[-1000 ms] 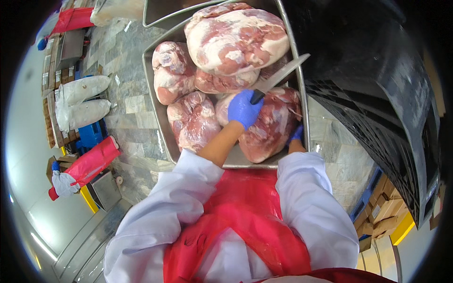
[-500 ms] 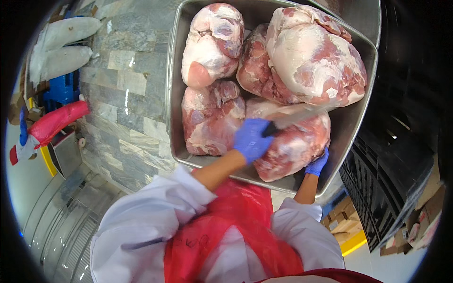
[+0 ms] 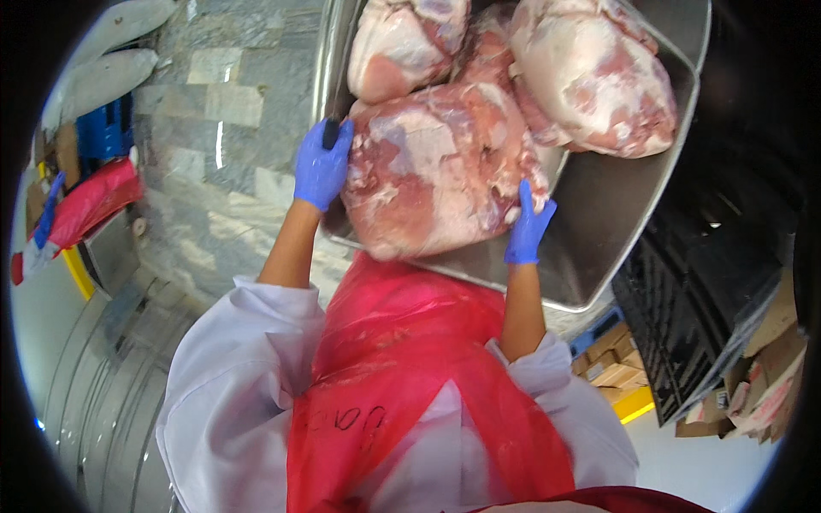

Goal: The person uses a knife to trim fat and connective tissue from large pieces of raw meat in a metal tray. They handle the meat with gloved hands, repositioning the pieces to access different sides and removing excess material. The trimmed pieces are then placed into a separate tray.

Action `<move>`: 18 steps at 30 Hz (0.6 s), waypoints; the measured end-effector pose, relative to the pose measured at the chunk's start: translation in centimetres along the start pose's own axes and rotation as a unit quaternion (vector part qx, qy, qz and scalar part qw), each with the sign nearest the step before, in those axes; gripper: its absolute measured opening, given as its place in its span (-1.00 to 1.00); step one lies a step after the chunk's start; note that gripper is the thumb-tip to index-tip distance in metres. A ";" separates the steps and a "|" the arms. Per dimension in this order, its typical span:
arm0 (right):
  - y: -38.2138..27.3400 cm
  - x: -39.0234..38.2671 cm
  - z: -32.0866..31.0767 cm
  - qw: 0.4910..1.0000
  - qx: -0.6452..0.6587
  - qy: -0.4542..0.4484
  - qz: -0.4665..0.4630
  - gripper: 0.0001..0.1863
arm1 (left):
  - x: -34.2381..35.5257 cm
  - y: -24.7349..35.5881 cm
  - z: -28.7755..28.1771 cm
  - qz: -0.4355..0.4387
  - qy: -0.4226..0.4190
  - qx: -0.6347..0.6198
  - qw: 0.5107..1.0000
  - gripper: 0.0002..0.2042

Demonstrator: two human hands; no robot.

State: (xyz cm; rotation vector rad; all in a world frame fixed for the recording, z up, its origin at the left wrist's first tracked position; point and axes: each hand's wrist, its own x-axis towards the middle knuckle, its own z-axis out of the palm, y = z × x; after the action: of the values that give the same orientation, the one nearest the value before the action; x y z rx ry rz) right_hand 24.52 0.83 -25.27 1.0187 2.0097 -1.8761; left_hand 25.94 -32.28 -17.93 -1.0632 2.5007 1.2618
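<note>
At the near edge of the tray (image 3: 599,256), my two gloved hands bracket one big slab (image 3: 436,167) of raw meat. My left hand (image 3: 322,167) is closed around a dark handle (image 3: 330,133) and pressed against the slab's left flank at the same time; I take it for a knife handle, but I cannot see any blade from this view. My right hand (image 3: 528,224) lies open, fingers spread flat on the slab's lower right side, more a push than a hold.

The slab itself sits at the tray's near left corner, and its lower end seems to bulge past the rim toward my red apron (image 3: 410,376). That is my first worry: the meat looks wet and fatty, the gloves are smooth, and neither hand truly encloses it. If it slides any further over the rim, I judge it could drop against the apron or to the floor.

The second worry is the handle. With the blade out of sight and that same hand braced on slick meat, a slip could drive the edge into the slab, the glove or my other hand.

Behind the slab, two more cuts (image 3: 590,81) are piled toward the tray's far edge, touching it. Dragging the near piece could unsettle them. The tray's near right part is bare metal, and the tray looks tilted in this view, though the lens may cause that.
</note>
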 end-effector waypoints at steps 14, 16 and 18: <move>3.1 8.0 3.1 0.994 -0.043 -0.014 -0.104 -0.23 | -6.8 5.9 -12.0 0.062 -0.154 0.275 0.947 -0.57; 0.0 7.4 4.3 0.994 -0.014 -0.032 -0.108 -0.21 | -7.5 6.8 -15.4 0.070 -0.191 0.244 0.948 -0.57; -0.6 8.7 3.8 0.984 0.010 -0.120 -0.129 -0.22 | -8.1 9.7 -17.4 0.054 -0.215 0.302 0.927 -0.57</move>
State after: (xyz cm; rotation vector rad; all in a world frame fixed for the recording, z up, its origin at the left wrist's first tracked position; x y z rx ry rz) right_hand 16.62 0.22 -30.50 0.5230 2.0595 -2.0353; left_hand 28.67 -37.27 2.76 -0.4478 2.3586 0.5694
